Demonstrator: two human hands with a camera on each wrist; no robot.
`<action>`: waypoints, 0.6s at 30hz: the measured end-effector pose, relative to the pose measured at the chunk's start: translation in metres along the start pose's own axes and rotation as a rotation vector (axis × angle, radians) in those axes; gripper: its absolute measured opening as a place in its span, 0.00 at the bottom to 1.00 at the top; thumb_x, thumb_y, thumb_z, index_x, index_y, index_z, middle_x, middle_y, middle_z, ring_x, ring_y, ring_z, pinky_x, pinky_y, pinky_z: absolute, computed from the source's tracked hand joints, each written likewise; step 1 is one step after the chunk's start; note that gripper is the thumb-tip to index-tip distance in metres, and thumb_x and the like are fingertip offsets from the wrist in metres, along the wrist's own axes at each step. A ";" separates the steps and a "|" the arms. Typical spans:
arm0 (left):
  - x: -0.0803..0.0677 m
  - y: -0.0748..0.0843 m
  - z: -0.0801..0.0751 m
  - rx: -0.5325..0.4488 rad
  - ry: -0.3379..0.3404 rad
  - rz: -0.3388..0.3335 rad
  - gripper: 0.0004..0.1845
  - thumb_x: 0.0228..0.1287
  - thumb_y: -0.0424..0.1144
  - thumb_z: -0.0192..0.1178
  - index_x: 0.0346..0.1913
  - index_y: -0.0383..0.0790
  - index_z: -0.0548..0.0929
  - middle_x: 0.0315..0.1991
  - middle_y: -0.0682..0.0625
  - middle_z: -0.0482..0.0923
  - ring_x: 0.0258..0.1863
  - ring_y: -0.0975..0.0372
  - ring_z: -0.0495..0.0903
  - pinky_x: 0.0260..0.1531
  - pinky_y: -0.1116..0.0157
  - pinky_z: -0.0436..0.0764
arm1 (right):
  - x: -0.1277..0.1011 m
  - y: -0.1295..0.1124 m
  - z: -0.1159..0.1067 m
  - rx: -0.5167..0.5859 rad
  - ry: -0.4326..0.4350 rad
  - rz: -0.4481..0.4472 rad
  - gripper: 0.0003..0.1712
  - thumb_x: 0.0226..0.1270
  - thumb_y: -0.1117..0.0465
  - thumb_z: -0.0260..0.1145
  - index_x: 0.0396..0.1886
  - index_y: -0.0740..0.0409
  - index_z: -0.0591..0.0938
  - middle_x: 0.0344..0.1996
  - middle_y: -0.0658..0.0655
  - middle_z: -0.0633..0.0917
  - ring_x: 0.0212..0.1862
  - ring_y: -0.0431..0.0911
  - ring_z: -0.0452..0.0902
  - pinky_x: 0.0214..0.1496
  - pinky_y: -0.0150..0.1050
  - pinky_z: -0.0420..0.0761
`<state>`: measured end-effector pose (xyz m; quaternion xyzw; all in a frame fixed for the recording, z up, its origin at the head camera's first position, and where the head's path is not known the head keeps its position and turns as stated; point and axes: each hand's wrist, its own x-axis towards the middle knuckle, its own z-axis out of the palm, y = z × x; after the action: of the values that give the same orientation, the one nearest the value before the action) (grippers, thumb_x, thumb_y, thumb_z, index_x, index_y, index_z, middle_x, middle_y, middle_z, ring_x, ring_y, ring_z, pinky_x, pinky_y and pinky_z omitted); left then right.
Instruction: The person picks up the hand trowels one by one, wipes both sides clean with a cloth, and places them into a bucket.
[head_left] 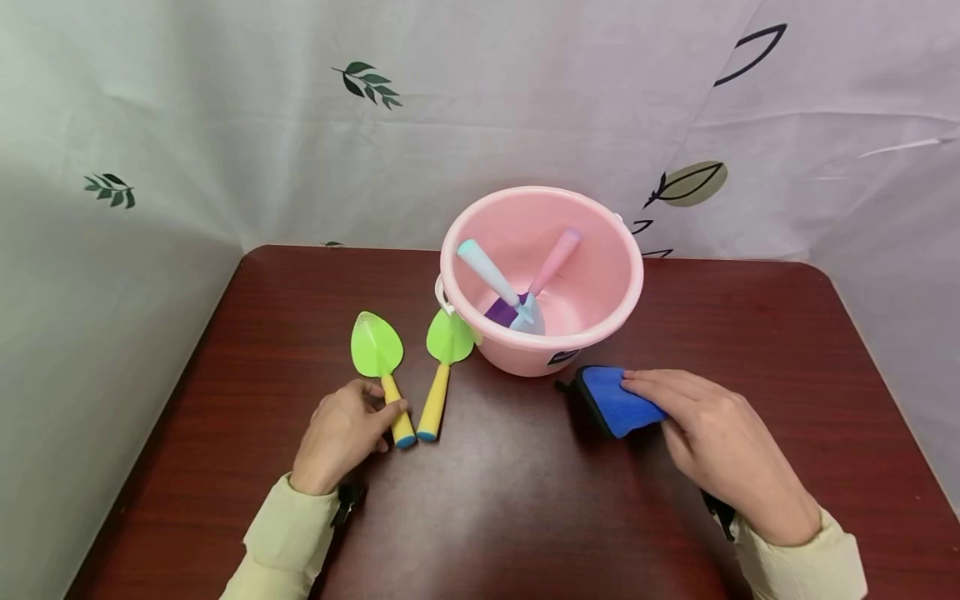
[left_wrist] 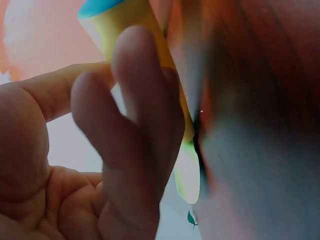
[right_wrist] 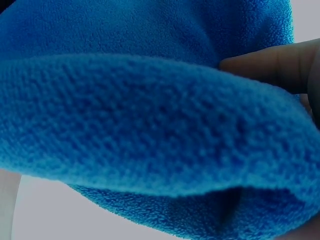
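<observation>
Here at the near left, the left hand (head_left: 341, 433) has thumb and fingers closed about the yellow handle of the left trowel (head_left: 377, 346), low over the table (head_left: 517, 517). Its long axis runs on a slant: green blade pointing far and a little left, blue-capped end near and a little right. The left wrist view shows fingers along that handle.

Just to its right lies the second trowel (head_left: 433, 404), leaning the other way, blade far and slightly right beside the bucket, capped end near. The two handle ends sit close together, the blades spread.

Over on the right, the right hand (head_left: 720, 433) pinches a blue cloth (head_left: 618, 404), fleecy and folded over, its black-edged side facing left, just on the near side of the bucket.

The pink bucket (head_left: 504, 357) stands upright at the far middle, and inside it two tools cross: a pale blue handle (head_left: 487, 271) tipping far left, a pink handle (head_left: 555, 260) tipping far right.

The surface is dark reddish-brown wood grain, glossy in the middle, with rounded far corners. Pale curtains (head_left: 262, 100) printed with leaves hang behind and along both sides.
</observation>
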<state>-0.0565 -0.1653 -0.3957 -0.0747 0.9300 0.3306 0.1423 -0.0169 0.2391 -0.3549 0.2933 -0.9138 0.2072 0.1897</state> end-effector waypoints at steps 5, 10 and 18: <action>0.001 -0.003 0.005 -0.064 -0.024 -0.017 0.18 0.64 0.49 0.68 0.43 0.36 0.84 0.16 0.53 0.81 0.16 0.62 0.82 0.24 0.63 0.78 | 0.000 0.000 0.000 0.001 0.000 0.000 0.25 0.64 0.67 0.49 0.55 0.56 0.86 0.52 0.53 0.86 0.53 0.47 0.82 0.66 0.20 0.60; 0.004 -0.006 0.006 -0.103 -0.039 -0.014 0.15 0.63 0.47 0.69 0.38 0.36 0.86 0.14 0.53 0.80 0.15 0.61 0.82 0.22 0.64 0.79 | 0.000 0.000 0.001 0.002 -0.003 0.005 0.25 0.62 0.68 0.51 0.55 0.56 0.86 0.52 0.53 0.86 0.53 0.47 0.82 0.66 0.20 0.59; 0.011 -0.013 0.002 -0.132 -0.071 -0.001 0.13 0.60 0.44 0.69 0.37 0.35 0.87 0.20 0.52 0.82 0.19 0.62 0.81 0.25 0.64 0.78 | 0.000 0.000 0.001 0.005 0.000 0.001 0.25 0.66 0.65 0.48 0.55 0.55 0.86 0.52 0.53 0.86 0.53 0.47 0.82 0.67 0.20 0.58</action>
<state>-0.0633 -0.1749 -0.4080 -0.0724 0.9005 0.3936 0.1701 -0.0175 0.2386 -0.3560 0.2931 -0.9135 0.2096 0.1888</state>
